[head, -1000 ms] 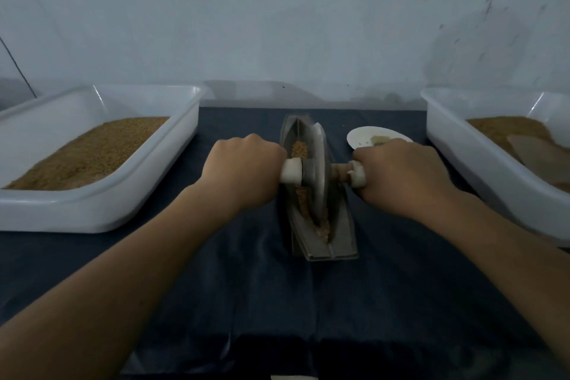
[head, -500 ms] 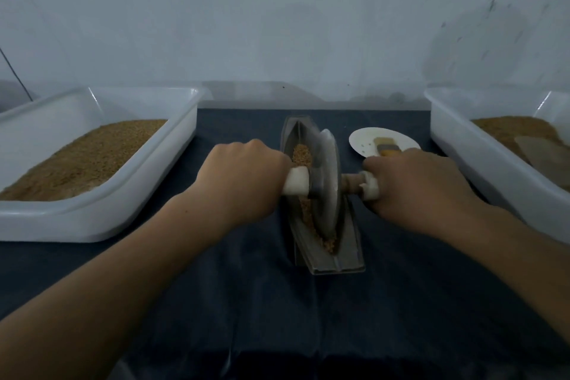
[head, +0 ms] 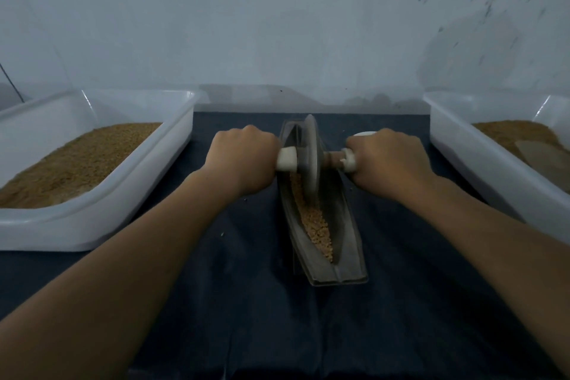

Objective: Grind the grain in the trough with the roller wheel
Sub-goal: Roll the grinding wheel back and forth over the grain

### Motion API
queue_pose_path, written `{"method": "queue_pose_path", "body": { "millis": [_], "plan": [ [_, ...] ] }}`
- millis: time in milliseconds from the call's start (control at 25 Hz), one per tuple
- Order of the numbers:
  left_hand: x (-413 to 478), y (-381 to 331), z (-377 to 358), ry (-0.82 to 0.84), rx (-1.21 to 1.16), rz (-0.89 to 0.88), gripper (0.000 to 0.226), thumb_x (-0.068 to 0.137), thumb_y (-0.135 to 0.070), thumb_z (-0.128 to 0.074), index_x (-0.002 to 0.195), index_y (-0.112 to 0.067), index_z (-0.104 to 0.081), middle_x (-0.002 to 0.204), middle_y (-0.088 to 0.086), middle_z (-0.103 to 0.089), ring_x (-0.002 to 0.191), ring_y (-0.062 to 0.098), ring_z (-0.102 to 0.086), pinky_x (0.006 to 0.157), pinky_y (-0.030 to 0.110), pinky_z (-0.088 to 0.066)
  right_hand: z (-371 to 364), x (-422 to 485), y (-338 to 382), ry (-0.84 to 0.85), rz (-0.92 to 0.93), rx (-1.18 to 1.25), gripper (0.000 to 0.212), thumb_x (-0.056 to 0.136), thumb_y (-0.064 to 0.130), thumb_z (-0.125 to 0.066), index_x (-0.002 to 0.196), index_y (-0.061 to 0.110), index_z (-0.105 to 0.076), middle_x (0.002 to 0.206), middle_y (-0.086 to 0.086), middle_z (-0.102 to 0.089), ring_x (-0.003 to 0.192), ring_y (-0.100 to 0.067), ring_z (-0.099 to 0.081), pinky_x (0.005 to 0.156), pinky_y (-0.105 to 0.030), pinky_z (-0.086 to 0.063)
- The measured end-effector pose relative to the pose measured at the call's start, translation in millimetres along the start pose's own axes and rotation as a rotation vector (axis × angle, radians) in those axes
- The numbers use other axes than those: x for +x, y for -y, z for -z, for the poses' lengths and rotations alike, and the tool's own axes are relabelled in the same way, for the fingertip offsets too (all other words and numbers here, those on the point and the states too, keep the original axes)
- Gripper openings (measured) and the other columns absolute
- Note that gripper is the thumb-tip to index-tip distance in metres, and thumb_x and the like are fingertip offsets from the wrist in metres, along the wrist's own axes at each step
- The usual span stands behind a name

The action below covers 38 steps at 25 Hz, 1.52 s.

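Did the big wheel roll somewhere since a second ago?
Yes. The roller wheel has rolled away from the person, to the far end of the trough; the grain now shows in the near part.

Roller wheel [head: 311, 157] rolls to far end of trough [head: 347, 245], left hand [head: 243, 157] and right hand [head: 390, 160] pushed forward, near grain [head: 316, 225] uncovered, plate [head: 364, 133] nearly hidden.

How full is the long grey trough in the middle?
Partly full. A thin strip of grain lies along the bottom of the trough, whose grey walls are bare above it. The roller wheel hides the far part.
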State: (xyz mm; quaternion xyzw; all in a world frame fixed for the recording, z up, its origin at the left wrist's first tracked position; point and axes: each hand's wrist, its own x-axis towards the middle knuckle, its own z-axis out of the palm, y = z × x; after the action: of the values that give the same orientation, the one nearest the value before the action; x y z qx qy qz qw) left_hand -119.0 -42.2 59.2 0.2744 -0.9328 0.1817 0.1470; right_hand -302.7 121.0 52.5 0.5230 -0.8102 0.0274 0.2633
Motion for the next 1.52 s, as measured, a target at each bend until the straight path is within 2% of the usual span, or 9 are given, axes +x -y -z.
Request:
{"method": "queue_pose_path", "body": {
  "millis": [240, 360, 600, 760, 920, 1160, 1320, 1440, 1520],
  "plan": [
    [-60, 14, 15, 0.021, -0.055, -0.079, 0.034, 0.073, -0.050, -0.066, 0.065, -0.037, -0.035, 0.061, -0.014, -0.042, 0.051, 0.004, -0.037, 0.048, 0.024, -0.027, 30, -58, -8, -0.164, 0.159, -0.016, 0.044, 0.068, 0.037, -0.078, 0.069, 0.034, -0.034, 0.056, 0.009, -0.040, 0.050, -0.018, -0.025, 0.050, -0.020, -0.013],
    [-49, 10, 9, 0.033, -0.056, -0.014, 0.029, 0.078, -0.046, -0.064, 0.069, -0.037, -0.038, 0.064, -0.012, -0.044, 0.052, 0.009, -0.040, 0.048, 0.026, -0.027, 28, -47, 0, -0.142, 0.073, -0.069, 0.038, 0.068, 0.037, -0.076, 0.063, 0.030, -0.040, 0.055, 0.013, -0.021, 0.046, -0.009, -0.013, 0.050, -0.018, -0.010],
    [-12, 8, 0, 0.053, -0.045, 0.084, 0.007, 0.084, -0.037, -0.061, 0.088, -0.031, -0.059, 0.070, -0.007, -0.044, 0.055, 0.015, -0.041, 0.053, 0.032, -0.033, 7, 9, 4, 0.053, -0.064, -0.013, 0.032, 0.085, 0.045, -0.063, 0.071, 0.030, -0.038, 0.067, 0.008, -0.043, 0.059, -0.017, -0.040, 0.054, -0.029, -0.026],
    [-40, 10, 7, 0.015, -0.047, -0.020, 0.015, 0.080, -0.043, -0.063, 0.079, -0.036, -0.050, 0.068, -0.011, -0.043, 0.059, 0.016, -0.045, 0.052, 0.030, -0.032, 16, -33, 1, -0.140, 0.020, -0.061, 0.038, 0.075, 0.042, -0.071, 0.064, 0.028, -0.037, 0.057, 0.012, -0.029, 0.048, -0.008, -0.022, 0.048, -0.019, -0.012],
    [-45, 10, 8, -0.072, 0.049, -0.061, 0.020, 0.078, -0.045, -0.064, 0.074, -0.034, -0.047, 0.063, -0.010, -0.043, 0.052, 0.015, -0.046, 0.047, 0.027, -0.029, 16, -48, -2, -0.139, 0.015, -0.049, 0.037, 0.066, 0.037, -0.076, 0.060, 0.029, -0.041, 0.053, 0.014, -0.028, 0.045, -0.010, -0.020, 0.051, -0.016, -0.010],
    [-1, 9, -3, 0.028, -0.010, 0.079, 0.009, 0.086, -0.037, -0.060, 0.092, -0.029, -0.061, 0.074, -0.005, -0.046, 0.064, 0.021, -0.048, 0.057, 0.034, -0.035, 5, 13, 7, 0.048, -0.089, -0.005, 0.026, 0.083, 0.038, -0.066, 0.074, 0.029, -0.042, 0.068, 0.006, -0.047, 0.062, -0.019, -0.049, 0.053, -0.029, -0.030],
    [-30, 9, 4, 0.031, -0.058, -0.016, 0.011, 0.083, -0.041, -0.063, 0.084, -0.033, -0.057, 0.070, -0.011, -0.043, 0.062, 0.016, -0.046, 0.055, 0.032, -0.034, 14, -21, 2, -0.050, -0.009, -0.065, 0.035, 0.079, 0.044, -0.064, 0.067, 0.028, -0.034, 0.062, 0.010, -0.036, 0.051, -0.007, -0.030, 0.047, -0.023, -0.020],
    [-57, 11, 12, -0.037, -0.042, -0.104, 0.030, 0.071, -0.048, -0.066, 0.067, -0.039, -0.037, 0.060, -0.014, -0.035, 0.049, 0.006, -0.032, 0.046, 0.023, -0.020, 29, -54, -3, -0.180, 0.093, -0.056, 0.037, 0.064, 0.043, -0.067, 0.061, 0.033, -0.032, 0.055, 0.016, -0.015, 0.052, 0.003, -0.006, 0.052, -0.016, -0.006],
    [-53, 9, 15, -0.037, -0.018, -0.086, 0.025, 0.073, -0.046, -0.064, 0.068, -0.038, -0.041, 0.060, -0.013, -0.036, 0.048, 0.007, -0.031, 0.046, 0.023, -0.018, 30, -50, -2, -0.140, 0.091, -0.049, 0.035, 0.065, 0.042, -0.070, 0.058, 0.031, -0.037, 0.054, 0.016, -0.016, 0.052, 0.003, -0.007, 0.051, -0.015, -0.007]
  ]
}}
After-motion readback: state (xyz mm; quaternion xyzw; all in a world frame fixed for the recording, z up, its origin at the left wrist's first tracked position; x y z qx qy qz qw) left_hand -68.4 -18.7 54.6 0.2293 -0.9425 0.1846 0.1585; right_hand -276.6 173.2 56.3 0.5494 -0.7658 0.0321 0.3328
